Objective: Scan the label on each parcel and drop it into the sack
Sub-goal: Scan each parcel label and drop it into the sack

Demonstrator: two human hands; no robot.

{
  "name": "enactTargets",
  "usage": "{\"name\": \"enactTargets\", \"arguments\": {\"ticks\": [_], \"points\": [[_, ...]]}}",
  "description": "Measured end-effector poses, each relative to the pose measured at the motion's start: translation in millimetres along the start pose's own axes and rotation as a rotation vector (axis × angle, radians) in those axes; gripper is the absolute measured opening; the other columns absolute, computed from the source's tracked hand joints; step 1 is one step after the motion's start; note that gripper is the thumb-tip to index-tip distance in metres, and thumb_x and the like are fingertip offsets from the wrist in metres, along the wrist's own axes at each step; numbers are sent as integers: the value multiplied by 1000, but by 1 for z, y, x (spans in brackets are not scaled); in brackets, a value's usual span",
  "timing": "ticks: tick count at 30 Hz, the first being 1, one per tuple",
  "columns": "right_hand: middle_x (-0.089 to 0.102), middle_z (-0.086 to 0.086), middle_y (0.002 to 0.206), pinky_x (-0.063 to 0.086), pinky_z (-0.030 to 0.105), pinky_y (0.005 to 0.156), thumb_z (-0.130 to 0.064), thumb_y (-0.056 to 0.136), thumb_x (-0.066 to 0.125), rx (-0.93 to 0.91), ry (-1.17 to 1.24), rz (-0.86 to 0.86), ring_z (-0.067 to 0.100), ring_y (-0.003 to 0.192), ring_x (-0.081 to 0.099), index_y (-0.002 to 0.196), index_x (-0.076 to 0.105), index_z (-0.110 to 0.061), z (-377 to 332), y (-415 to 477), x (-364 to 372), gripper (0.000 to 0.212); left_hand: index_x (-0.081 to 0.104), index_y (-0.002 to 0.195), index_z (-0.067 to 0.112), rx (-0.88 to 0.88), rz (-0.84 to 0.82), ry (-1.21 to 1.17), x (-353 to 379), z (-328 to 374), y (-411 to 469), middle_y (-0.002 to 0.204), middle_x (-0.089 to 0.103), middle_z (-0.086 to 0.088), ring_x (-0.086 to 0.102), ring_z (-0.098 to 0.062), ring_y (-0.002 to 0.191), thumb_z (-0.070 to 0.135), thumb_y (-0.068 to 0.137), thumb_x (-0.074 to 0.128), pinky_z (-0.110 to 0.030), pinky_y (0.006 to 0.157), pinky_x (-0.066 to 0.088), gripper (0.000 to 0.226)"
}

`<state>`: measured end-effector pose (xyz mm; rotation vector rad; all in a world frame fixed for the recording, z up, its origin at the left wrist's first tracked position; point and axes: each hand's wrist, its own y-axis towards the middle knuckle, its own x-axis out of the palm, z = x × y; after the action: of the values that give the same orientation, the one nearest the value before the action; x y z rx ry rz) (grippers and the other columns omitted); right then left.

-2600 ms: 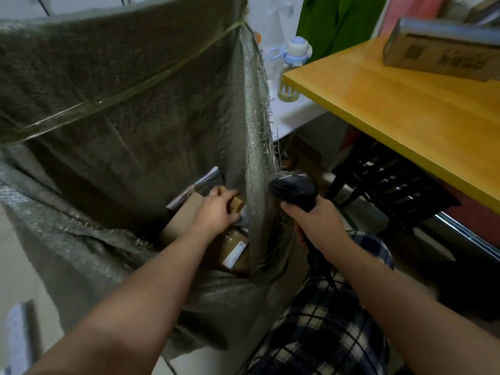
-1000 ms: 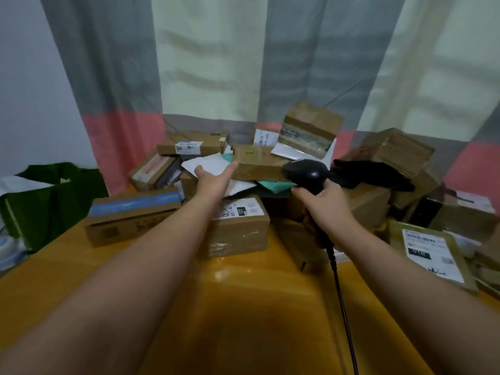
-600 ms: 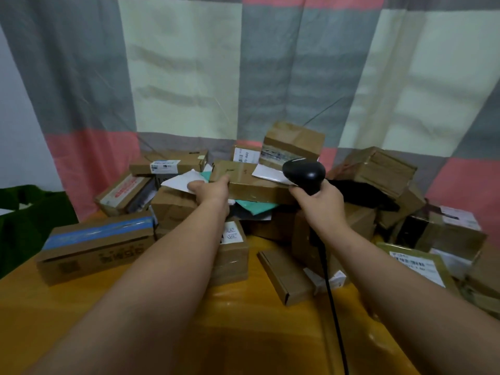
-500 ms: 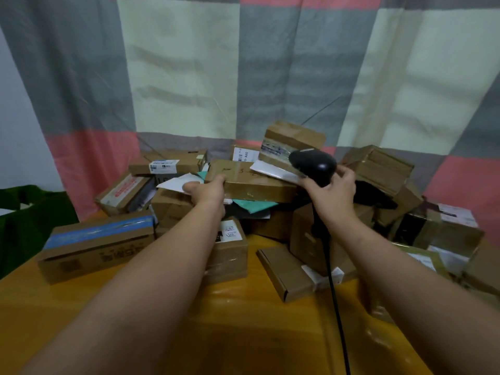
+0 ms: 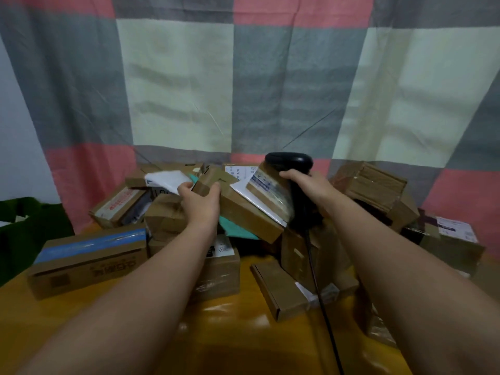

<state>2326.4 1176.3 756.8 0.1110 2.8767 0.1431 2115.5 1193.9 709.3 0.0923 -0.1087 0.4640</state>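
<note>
A heap of brown cardboard parcels covers the back of the yellow table (image 5: pixel 243 334). My left hand (image 5: pixel 198 201) grips the near end of a long brown parcel (image 5: pixel 243 212), which is tilted up out of the heap. My right hand (image 5: pixel 308 185) holds a black barcode scanner (image 5: pixel 288 161) by its handle, just right of that parcel. A smaller labelled box (image 5: pixel 270 193) and a white envelope lean on the long parcel beside the scanner. The sack is out of view.
A long box with a blue stripe (image 5: pixel 86 259) lies at the left. A flat box (image 5: pixel 281 290) lies in front of the heap, with the scanner cable (image 5: pixel 324 315) running over it. More boxes (image 5: pixel 373 185) stand at the right. A checked curtain hangs behind.
I have turned from the sack to the table. My left hand reached the long parcel and tilted it up from the heap. My right hand rose with the scanner.
</note>
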Motion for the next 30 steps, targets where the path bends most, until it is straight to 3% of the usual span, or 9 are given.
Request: {"name": "enactTargets", "arguments": {"ticks": [4,10,14,16,18,24,26,28,30], "points": [[68,-2,95,48,22,68,-29,87,67,-110,42,-15,12,89,65,94,62,-26,-1,-8,17,9,32,131,22,96,56,-14,-13,3,-8,119,44,-3,50,-20,99,29,91,61,-33,78,43,51],[68,0,108,50,40,95,-36,80,71,-262,11,-4,17,103,63,116,63,-22,-32,-34,33,39,34,128,27,156,97,-123,-51,28,-34,121,48,-2,54,-16,101,34,87,65,-33,82,51,52],[67,-2,106,49,33,87,-34,83,70,-296,-19,23,15,102,62,117,63,-21,-50,-76,41,37,32,128,27,206,72,-143,-84,48,-73,111,45,4,53,-6,92,32,90,63,-19,66,47,49],[66,-3,102,47,28,79,-32,85,68,-300,-28,6,13,99,61,115,62,-20,-53,-107,44,32,32,123,30,183,52,-154,-104,54,-97,106,44,7,53,-8,92,32,90,64,-23,69,51,47],[66,-4,97,48,27,75,-31,87,66,-297,-52,-4,11,94,62,109,63,-22,-52,-142,47,24,33,119,33,122,19,-170,-126,53,-122,103,45,9,56,-14,96,31,88,67,-32,78,55,46],[69,-3,100,52,39,88,-42,79,70,-151,-152,-1,17,96,64,105,66,-24,-4,-237,59,31,34,115,27,-2,-42,-100,-182,-2,-189,99,49,7,57,-10,89,29,87,68,-30,73,52,44],[68,-2,100,52,40,89,-46,78,70,-73,-199,-9,19,98,63,103,66,-24,18,-259,64,33,33,118,23,-63,-80,-24,-188,-28,-201,100,50,5,54,-8,85,30,88,67,-25,65,48,46],[66,-3,97,51,38,88,-44,81,69,-18,-227,-6,20,99,62,94,64,-26,35,-274,71,23,31,128,17,-115,-93,96,-189,-49,-205,109,49,0,51,-9,83,33,90,64,-24,63,43,53],[65,-5,94,50,38,88,-41,83,68,-22,-252,39,19,99,61,91,61,-29,43,-280,77,16,23,138,14,-103,-105,220,-190,-62,-198,127,46,-8,51,-18,95,36,92,60,-27,77,41,63]]}}
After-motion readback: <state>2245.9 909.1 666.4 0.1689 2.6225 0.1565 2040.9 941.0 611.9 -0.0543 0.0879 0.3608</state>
